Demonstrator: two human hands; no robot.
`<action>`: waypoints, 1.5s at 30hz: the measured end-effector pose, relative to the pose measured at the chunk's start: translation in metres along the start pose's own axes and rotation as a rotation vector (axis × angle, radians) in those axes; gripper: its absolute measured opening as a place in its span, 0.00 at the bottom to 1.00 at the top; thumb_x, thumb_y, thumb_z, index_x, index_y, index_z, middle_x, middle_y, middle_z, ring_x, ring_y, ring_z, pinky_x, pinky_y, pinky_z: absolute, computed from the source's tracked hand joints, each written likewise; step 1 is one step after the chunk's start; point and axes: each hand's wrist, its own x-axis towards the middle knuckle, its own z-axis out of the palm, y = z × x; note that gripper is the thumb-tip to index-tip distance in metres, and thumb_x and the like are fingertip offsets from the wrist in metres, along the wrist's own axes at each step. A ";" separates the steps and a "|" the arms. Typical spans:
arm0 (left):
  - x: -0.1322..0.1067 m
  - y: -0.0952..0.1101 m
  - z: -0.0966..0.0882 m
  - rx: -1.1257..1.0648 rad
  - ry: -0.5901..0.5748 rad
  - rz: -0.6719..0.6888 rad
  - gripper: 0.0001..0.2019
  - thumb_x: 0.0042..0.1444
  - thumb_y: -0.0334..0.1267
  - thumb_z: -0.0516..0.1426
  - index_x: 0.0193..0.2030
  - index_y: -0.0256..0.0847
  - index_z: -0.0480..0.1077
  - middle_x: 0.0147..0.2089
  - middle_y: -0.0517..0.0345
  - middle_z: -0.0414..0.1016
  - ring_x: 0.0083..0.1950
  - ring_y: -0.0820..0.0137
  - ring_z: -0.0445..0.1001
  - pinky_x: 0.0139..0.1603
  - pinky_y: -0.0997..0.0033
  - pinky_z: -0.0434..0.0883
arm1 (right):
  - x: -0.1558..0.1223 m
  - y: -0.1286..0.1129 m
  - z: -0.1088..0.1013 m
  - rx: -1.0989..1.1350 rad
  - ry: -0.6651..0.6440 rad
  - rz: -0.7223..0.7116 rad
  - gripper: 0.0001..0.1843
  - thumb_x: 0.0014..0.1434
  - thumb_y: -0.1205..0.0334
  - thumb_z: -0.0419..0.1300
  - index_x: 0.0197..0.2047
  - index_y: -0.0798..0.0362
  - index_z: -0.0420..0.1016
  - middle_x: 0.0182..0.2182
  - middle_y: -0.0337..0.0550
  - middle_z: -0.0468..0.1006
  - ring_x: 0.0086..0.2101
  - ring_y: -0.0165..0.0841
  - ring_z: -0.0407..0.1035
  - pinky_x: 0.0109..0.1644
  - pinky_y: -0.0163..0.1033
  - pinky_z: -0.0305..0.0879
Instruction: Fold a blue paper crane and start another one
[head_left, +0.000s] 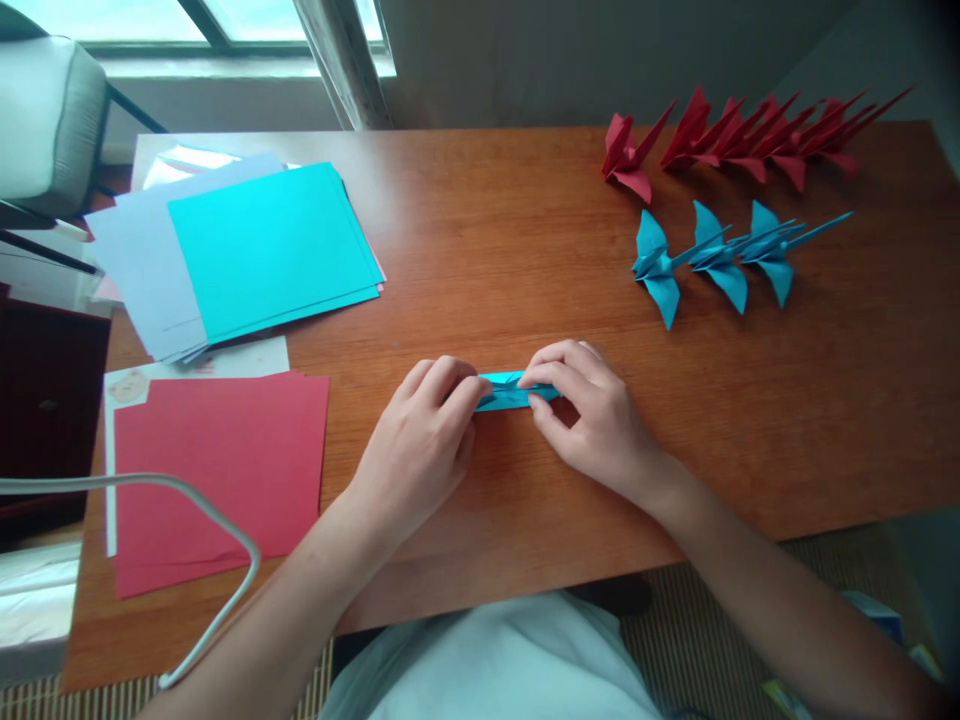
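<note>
A narrow folded strip of blue paper (504, 391) lies flat on the wooden table in front of me, its layers creased along the length. My left hand (424, 430) has its fingers closed on the strip's left end, and the fingertips partly hide it. At the right end, my right hand (592, 410) pinches the paper between thumb and fingers. Up and to the right stand several blue origami cranes (724, 255) in a row. Behind them is a row of red origami cranes (765, 140).
Blue sheets (274, 250) overlap pale sheets (142, 260) at the table's back left. Red sheets (217, 480) lie nearer, at the left edge. A white bent cable or rod (187, 490) crosses above them. A chair (52, 120) stands beyond the table by the window.
</note>
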 end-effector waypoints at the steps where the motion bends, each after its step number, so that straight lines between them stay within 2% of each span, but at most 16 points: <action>1: -0.001 -0.001 -0.001 0.003 0.018 -0.002 0.14 0.62 0.22 0.49 0.48 0.39 0.70 0.46 0.49 0.72 0.46 0.61 0.69 0.48 0.62 0.71 | 0.001 0.000 -0.001 0.050 0.022 0.021 0.10 0.62 0.73 0.56 0.42 0.51 0.74 0.41 0.45 0.75 0.43 0.37 0.69 0.49 0.44 0.69; 5: -0.002 -0.002 -0.005 0.002 0.075 -0.001 0.14 0.60 0.22 0.50 0.48 0.40 0.69 0.47 0.51 0.74 0.47 0.62 0.72 0.49 0.62 0.71 | 0.005 0.000 -0.004 0.138 0.102 0.074 0.07 0.66 0.68 0.55 0.42 0.50 0.75 0.39 0.44 0.76 0.40 0.36 0.72 0.45 0.43 0.70; 9: -0.002 0.000 -0.006 -0.031 0.148 0.009 0.13 0.59 0.24 0.52 0.46 0.42 0.70 0.48 0.51 0.75 0.47 0.63 0.73 0.49 0.62 0.72 | 0.010 0.001 -0.002 0.041 0.156 0.028 0.05 0.66 0.65 0.57 0.41 0.50 0.75 0.38 0.44 0.78 0.41 0.38 0.71 0.48 0.45 0.68; 12: -0.002 0.000 -0.006 -0.071 0.204 0.012 0.11 0.60 0.26 0.53 0.46 0.41 0.71 0.48 0.50 0.75 0.48 0.63 0.73 0.50 0.62 0.72 | 0.011 0.004 0.001 -0.064 0.101 0.007 0.05 0.64 0.63 0.61 0.44 0.51 0.76 0.41 0.46 0.78 0.45 0.40 0.69 0.51 0.46 0.67; 16: -0.002 -0.001 -0.006 -0.113 0.238 -0.024 0.10 0.61 0.27 0.52 0.46 0.41 0.71 0.47 0.50 0.75 0.48 0.63 0.74 0.50 0.62 0.72 | 0.009 0.007 0.004 -0.124 0.022 -0.005 0.02 0.63 0.64 0.62 0.40 0.52 0.76 0.40 0.45 0.76 0.43 0.39 0.67 0.50 0.45 0.66; 20: -0.002 -0.002 -0.010 -0.172 0.286 -0.068 0.10 0.62 0.28 0.52 0.45 0.41 0.72 0.47 0.50 0.75 0.49 0.64 0.75 0.50 0.62 0.73 | 0.007 0.007 0.005 -0.108 0.014 -0.006 0.03 0.63 0.67 0.61 0.36 0.53 0.75 0.37 0.44 0.76 0.41 0.37 0.67 0.48 0.43 0.65; 25: -0.003 -0.006 -0.012 -0.181 0.344 -0.144 0.11 0.61 0.29 0.53 0.47 0.40 0.72 0.48 0.51 0.74 0.45 0.67 0.76 0.46 0.65 0.74 | 0.006 0.006 0.007 -0.131 -0.006 -0.042 0.05 0.63 0.66 0.61 0.43 0.52 0.75 0.40 0.45 0.77 0.42 0.38 0.68 0.49 0.44 0.65; 29: -0.004 -0.011 -0.014 -0.229 0.400 -0.206 0.13 0.60 0.29 0.53 0.50 0.40 0.70 0.48 0.52 0.75 0.44 0.68 0.75 0.45 0.66 0.74 | 0.008 0.006 0.008 -0.145 0.005 -0.071 0.07 0.65 0.67 0.58 0.38 0.52 0.77 0.38 0.45 0.78 0.41 0.37 0.69 0.49 0.43 0.66; 31: -0.003 -0.013 -0.016 -0.317 0.455 -0.261 0.13 0.61 0.31 0.54 0.52 0.41 0.69 0.50 0.52 0.75 0.43 0.69 0.75 0.44 0.66 0.74 | 0.011 0.007 0.008 -0.063 0.057 -0.031 0.07 0.64 0.66 0.58 0.36 0.52 0.78 0.36 0.44 0.80 0.39 0.36 0.72 0.46 0.42 0.67; 34: 0.000 -0.011 -0.017 -0.471 0.561 -0.365 0.15 0.61 0.36 0.57 0.55 0.41 0.67 0.56 0.48 0.74 0.45 0.68 0.76 0.43 0.66 0.74 | 0.018 0.007 0.006 0.107 0.153 0.103 0.07 0.63 0.62 0.58 0.36 0.51 0.78 0.33 0.43 0.82 0.33 0.35 0.74 0.39 0.40 0.69; 37: 0.008 -0.004 -0.015 -0.664 0.545 -0.405 0.20 0.61 0.43 0.59 0.57 0.41 0.67 0.61 0.44 0.72 0.50 0.64 0.77 0.46 0.64 0.74 | 0.031 0.006 0.005 0.275 0.221 0.208 0.08 0.62 0.57 0.59 0.36 0.51 0.78 0.32 0.44 0.82 0.33 0.37 0.76 0.39 0.40 0.71; 40: 0.023 0.006 -0.011 -0.980 0.391 -0.448 0.21 0.60 0.51 0.60 0.53 0.39 0.72 0.57 0.44 0.77 0.49 0.62 0.79 0.45 0.65 0.73 | 0.051 0.003 0.006 0.366 0.316 0.202 0.10 0.63 0.54 0.59 0.38 0.51 0.77 0.34 0.44 0.83 0.34 0.37 0.77 0.39 0.40 0.72; 42: 0.035 0.010 -0.008 -1.125 0.301 -0.474 0.22 0.58 0.55 0.61 0.48 0.38 0.77 0.50 0.45 0.81 0.47 0.61 0.80 0.45 0.66 0.73 | 0.064 0.000 0.007 0.384 0.383 0.163 0.11 0.63 0.54 0.59 0.38 0.51 0.77 0.34 0.44 0.82 0.34 0.36 0.76 0.40 0.40 0.72; 45: 0.051 0.010 -0.005 -1.197 0.372 -0.479 0.21 0.54 0.57 0.63 0.41 0.39 0.79 0.41 0.49 0.83 0.42 0.63 0.80 0.44 0.68 0.71 | 0.077 -0.003 0.010 0.351 0.446 0.100 0.09 0.63 0.55 0.59 0.38 0.51 0.76 0.35 0.44 0.81 0.35 0.35 0.75 0.41 0.40 0.72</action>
